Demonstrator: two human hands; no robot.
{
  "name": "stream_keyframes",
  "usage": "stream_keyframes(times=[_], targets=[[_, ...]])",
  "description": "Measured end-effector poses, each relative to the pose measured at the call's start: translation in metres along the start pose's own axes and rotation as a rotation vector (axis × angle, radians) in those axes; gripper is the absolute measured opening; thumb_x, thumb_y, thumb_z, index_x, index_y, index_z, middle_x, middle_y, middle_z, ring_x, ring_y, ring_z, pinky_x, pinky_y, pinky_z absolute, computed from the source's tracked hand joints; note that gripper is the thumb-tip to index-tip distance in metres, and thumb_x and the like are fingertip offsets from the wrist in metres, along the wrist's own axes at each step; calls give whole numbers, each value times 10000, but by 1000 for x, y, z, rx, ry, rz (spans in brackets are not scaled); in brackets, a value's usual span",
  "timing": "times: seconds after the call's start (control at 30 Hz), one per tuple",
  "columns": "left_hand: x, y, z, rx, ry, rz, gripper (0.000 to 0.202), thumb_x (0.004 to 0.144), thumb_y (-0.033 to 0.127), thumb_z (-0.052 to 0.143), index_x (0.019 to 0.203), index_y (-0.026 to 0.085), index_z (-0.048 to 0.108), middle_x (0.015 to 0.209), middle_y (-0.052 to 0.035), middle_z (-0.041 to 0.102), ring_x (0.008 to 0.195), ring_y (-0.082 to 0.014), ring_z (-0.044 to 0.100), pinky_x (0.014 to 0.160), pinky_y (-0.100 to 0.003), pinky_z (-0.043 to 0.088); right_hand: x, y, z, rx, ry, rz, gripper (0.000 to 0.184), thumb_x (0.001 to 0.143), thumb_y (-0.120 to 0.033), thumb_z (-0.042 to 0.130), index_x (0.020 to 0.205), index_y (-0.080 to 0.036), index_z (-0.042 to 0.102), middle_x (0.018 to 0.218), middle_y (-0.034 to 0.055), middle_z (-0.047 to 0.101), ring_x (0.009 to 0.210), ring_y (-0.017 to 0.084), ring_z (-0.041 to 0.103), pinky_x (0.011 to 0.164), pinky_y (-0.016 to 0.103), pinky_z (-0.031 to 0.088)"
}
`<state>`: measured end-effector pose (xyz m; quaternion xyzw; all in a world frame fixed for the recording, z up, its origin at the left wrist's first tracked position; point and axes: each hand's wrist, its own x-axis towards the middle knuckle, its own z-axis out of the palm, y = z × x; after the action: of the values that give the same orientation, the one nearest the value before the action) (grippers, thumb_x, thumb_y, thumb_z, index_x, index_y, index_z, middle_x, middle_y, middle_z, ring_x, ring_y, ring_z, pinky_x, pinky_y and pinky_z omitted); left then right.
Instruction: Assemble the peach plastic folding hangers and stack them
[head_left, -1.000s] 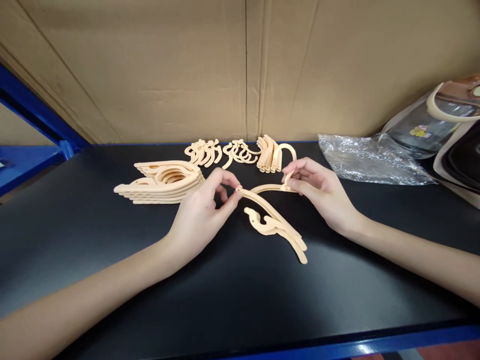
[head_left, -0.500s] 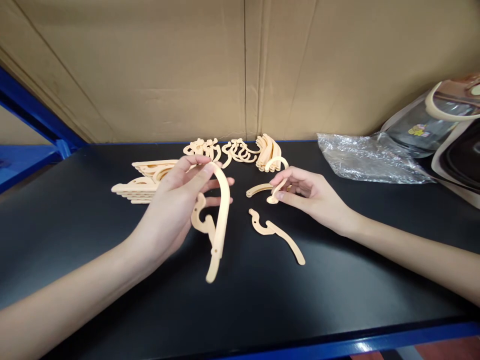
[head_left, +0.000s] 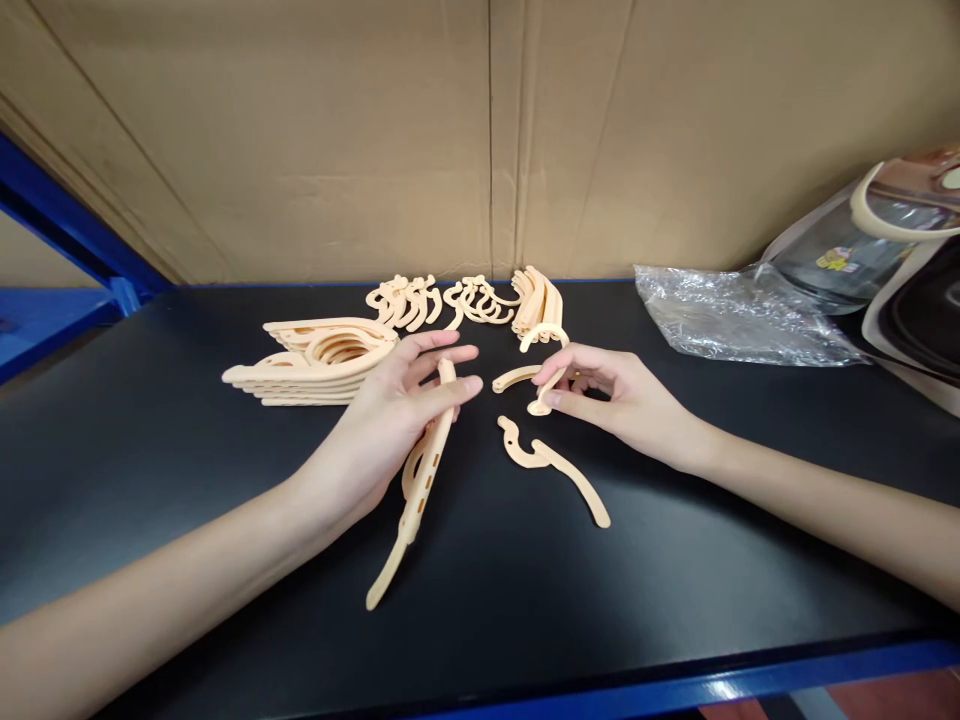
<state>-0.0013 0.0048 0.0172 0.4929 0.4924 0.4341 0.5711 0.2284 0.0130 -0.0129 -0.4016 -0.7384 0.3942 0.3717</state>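
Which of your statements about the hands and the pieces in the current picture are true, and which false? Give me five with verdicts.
1. The left hand holds a slotted piece. True.
2. The right hand holds nothing. False: it holds a curved hook.
3. A loose notched piece lies on the black surface, apart from both hands. True.
4. The stack of pale frames sits right of the plastic bag. False: it sits left of the plastic bag.
5. The plastic bag is solid red. False: it is clear and crinkled.
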Motion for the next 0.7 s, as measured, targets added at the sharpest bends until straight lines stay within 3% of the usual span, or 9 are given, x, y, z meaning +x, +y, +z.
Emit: stream_keyframes(times=[0.13,0.23,0.4,0.5,0.57,0.63,0.7], targets=[[-6,-3,5,68,-174,27,533,797,140,721,1279,227,508,1338,-53,589,892,-116,695,757,-186,573,0,-1,0,7,-6,-18,135,871,-292,658,979,-212,648,875,-12,656,695,120,555,654,291,447],[-11,-9,12,124,-278,111,453,868,125,619,1287,220,476,1375,-63,553,958,-147,705,852,-255,580,0,-3,1,20,-1,-30,126,865,-233,651,988,-212,638,886,-23,649,694,108,556,648,279,442],[-14,-12,23,141,-298,251,356,987,163,385,1340,215,400,1385,-79,534,931,-123,716,878,-263,585,1,-4,2,22,31,-28,117,860,-225,653,974,-206,633,848,-25,642,705,111,562,662,280,446],[-17,-3,24,79,-211,223,400,996,201,390,1390,231,326,1433,-101,493,807,-110,730,710,-229,621,0,-3,2,6,43,-29,118,864,-253,658,968,-204,632,856,-18,648,699,115,556,662,287,448],[-19,6,21,97,-123,176,441,987,258,443,1407,268,305,1396,-101,538,508,-49,649,449,-186,554,-1,-3,1,-2,36,-28,129,870,-277,658,974,-205,633,870,-15,653,701,118,552,661,290,447],[-18,16,16,177,-62,120,441,977,344,477,1394,269,358,1194,-78,678,286,10,395,273,-149,341,-1,-3,1,2,28,-28,144,871,-298,661,979,-207,632,867,-14,654,699,120,549,659,291,446],[-16,25,9,304,-111,49,417,972,458,438,1307,218,501,785,-21,730,256,-9,275,264,-156,212,-1,-2,1,9,24,-25,149,867,-304,665,977,-210,632,866,-13,655,693,120,548,658,293,447]])
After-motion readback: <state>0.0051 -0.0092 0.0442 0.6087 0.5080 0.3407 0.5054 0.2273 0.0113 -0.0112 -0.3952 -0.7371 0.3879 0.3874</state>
